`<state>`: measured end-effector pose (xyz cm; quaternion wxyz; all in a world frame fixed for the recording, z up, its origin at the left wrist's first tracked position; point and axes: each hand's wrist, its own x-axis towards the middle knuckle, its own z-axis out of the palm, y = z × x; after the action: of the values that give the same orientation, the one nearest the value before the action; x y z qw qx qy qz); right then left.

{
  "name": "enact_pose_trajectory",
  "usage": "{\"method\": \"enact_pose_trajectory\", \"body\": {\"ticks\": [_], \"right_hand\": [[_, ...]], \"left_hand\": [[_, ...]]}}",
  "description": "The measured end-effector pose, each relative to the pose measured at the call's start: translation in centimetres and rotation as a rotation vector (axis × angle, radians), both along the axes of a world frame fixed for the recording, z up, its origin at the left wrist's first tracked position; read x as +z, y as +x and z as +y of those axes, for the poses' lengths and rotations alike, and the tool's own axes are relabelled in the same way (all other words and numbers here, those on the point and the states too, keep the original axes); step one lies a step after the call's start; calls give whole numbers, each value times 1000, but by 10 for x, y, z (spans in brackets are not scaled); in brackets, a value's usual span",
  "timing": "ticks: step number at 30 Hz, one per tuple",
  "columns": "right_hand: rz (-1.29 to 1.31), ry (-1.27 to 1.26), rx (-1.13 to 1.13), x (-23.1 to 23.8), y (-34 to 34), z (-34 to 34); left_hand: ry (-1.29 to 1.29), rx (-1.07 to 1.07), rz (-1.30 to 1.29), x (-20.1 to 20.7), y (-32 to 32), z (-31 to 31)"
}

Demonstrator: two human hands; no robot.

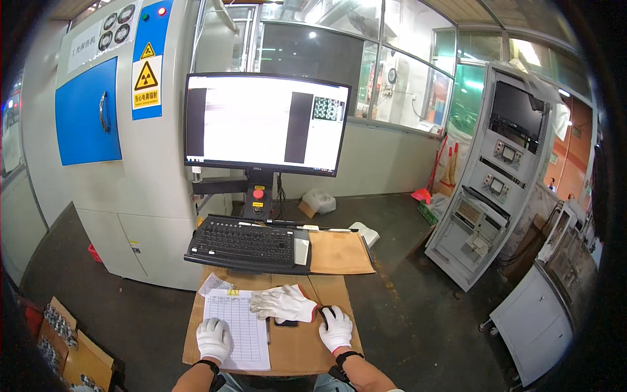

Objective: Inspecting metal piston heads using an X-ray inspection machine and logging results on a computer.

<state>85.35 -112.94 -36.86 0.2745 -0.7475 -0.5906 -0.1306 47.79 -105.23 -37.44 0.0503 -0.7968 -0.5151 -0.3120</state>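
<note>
My left hand (pixel 213 340), in a white glove, lies on the left edge of a printed form sheet (pixel 245 333) with its fingers stretched out. A yellow clip (pixel 232 293) sits at the sheet's top. My right hand (pixel 336 329), also in a white glove, rests over a dark computer mouse (pixel 322 311), mostly hidden under the fingers. Between my hands lies a pair of white knit gloves (pixel 282 302), overlapping the form and a dark phone-like object (pixel 286 323). All of this is on a cardboard-covered table (pixel 307 349).
Beyond the table are a black keyboard (pixel 241 242), a tan pad (pixel 339 252) and a lit monitor (pixel 261 124) above a red button (pixel 258 194). A large cabinet with a blue door (pixel 88 114) stands left. Metal parts (pixel 60 325) sit in boxes lower left; an instrument rack (pixel 490 183) stands right.
</note>
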Motion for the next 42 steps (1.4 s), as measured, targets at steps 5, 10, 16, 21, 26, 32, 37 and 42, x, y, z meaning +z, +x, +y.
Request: {"method": "enact_pose_trajectory", "body": {"ticks": [5, 10, 16, 21, 26, 32, 37, 42], "right_hand": [[-10, -1, -5, 0, 1, -1], [-10, -13, -4, 3, -2, -1], [-11, -9, -4, -1, 1, 0], [-12, -23, -13, 1, -1, 1], [-21, -56, -19, 2, -1, 0], [-32, -26, -18, 1, -1, 0], [-17, -26, -9, 3, -1, 0], [-23, -21, -14, 6, -3, -1]], "left_hand": [[-10, -8, -3, 4, 1, -2], [22, -2, -28, 7, 2, -4], [81, -17, -38, 10, 4, -2], [-11, -1, -18, -2, -1, 2], [-3, 6, -14, -4, -1, 0], [1, -2, -34, 2, 0, -2], [35, 7, -59, 1, 1, -1], [24, 15, -58, 0, 1, -1]]}}
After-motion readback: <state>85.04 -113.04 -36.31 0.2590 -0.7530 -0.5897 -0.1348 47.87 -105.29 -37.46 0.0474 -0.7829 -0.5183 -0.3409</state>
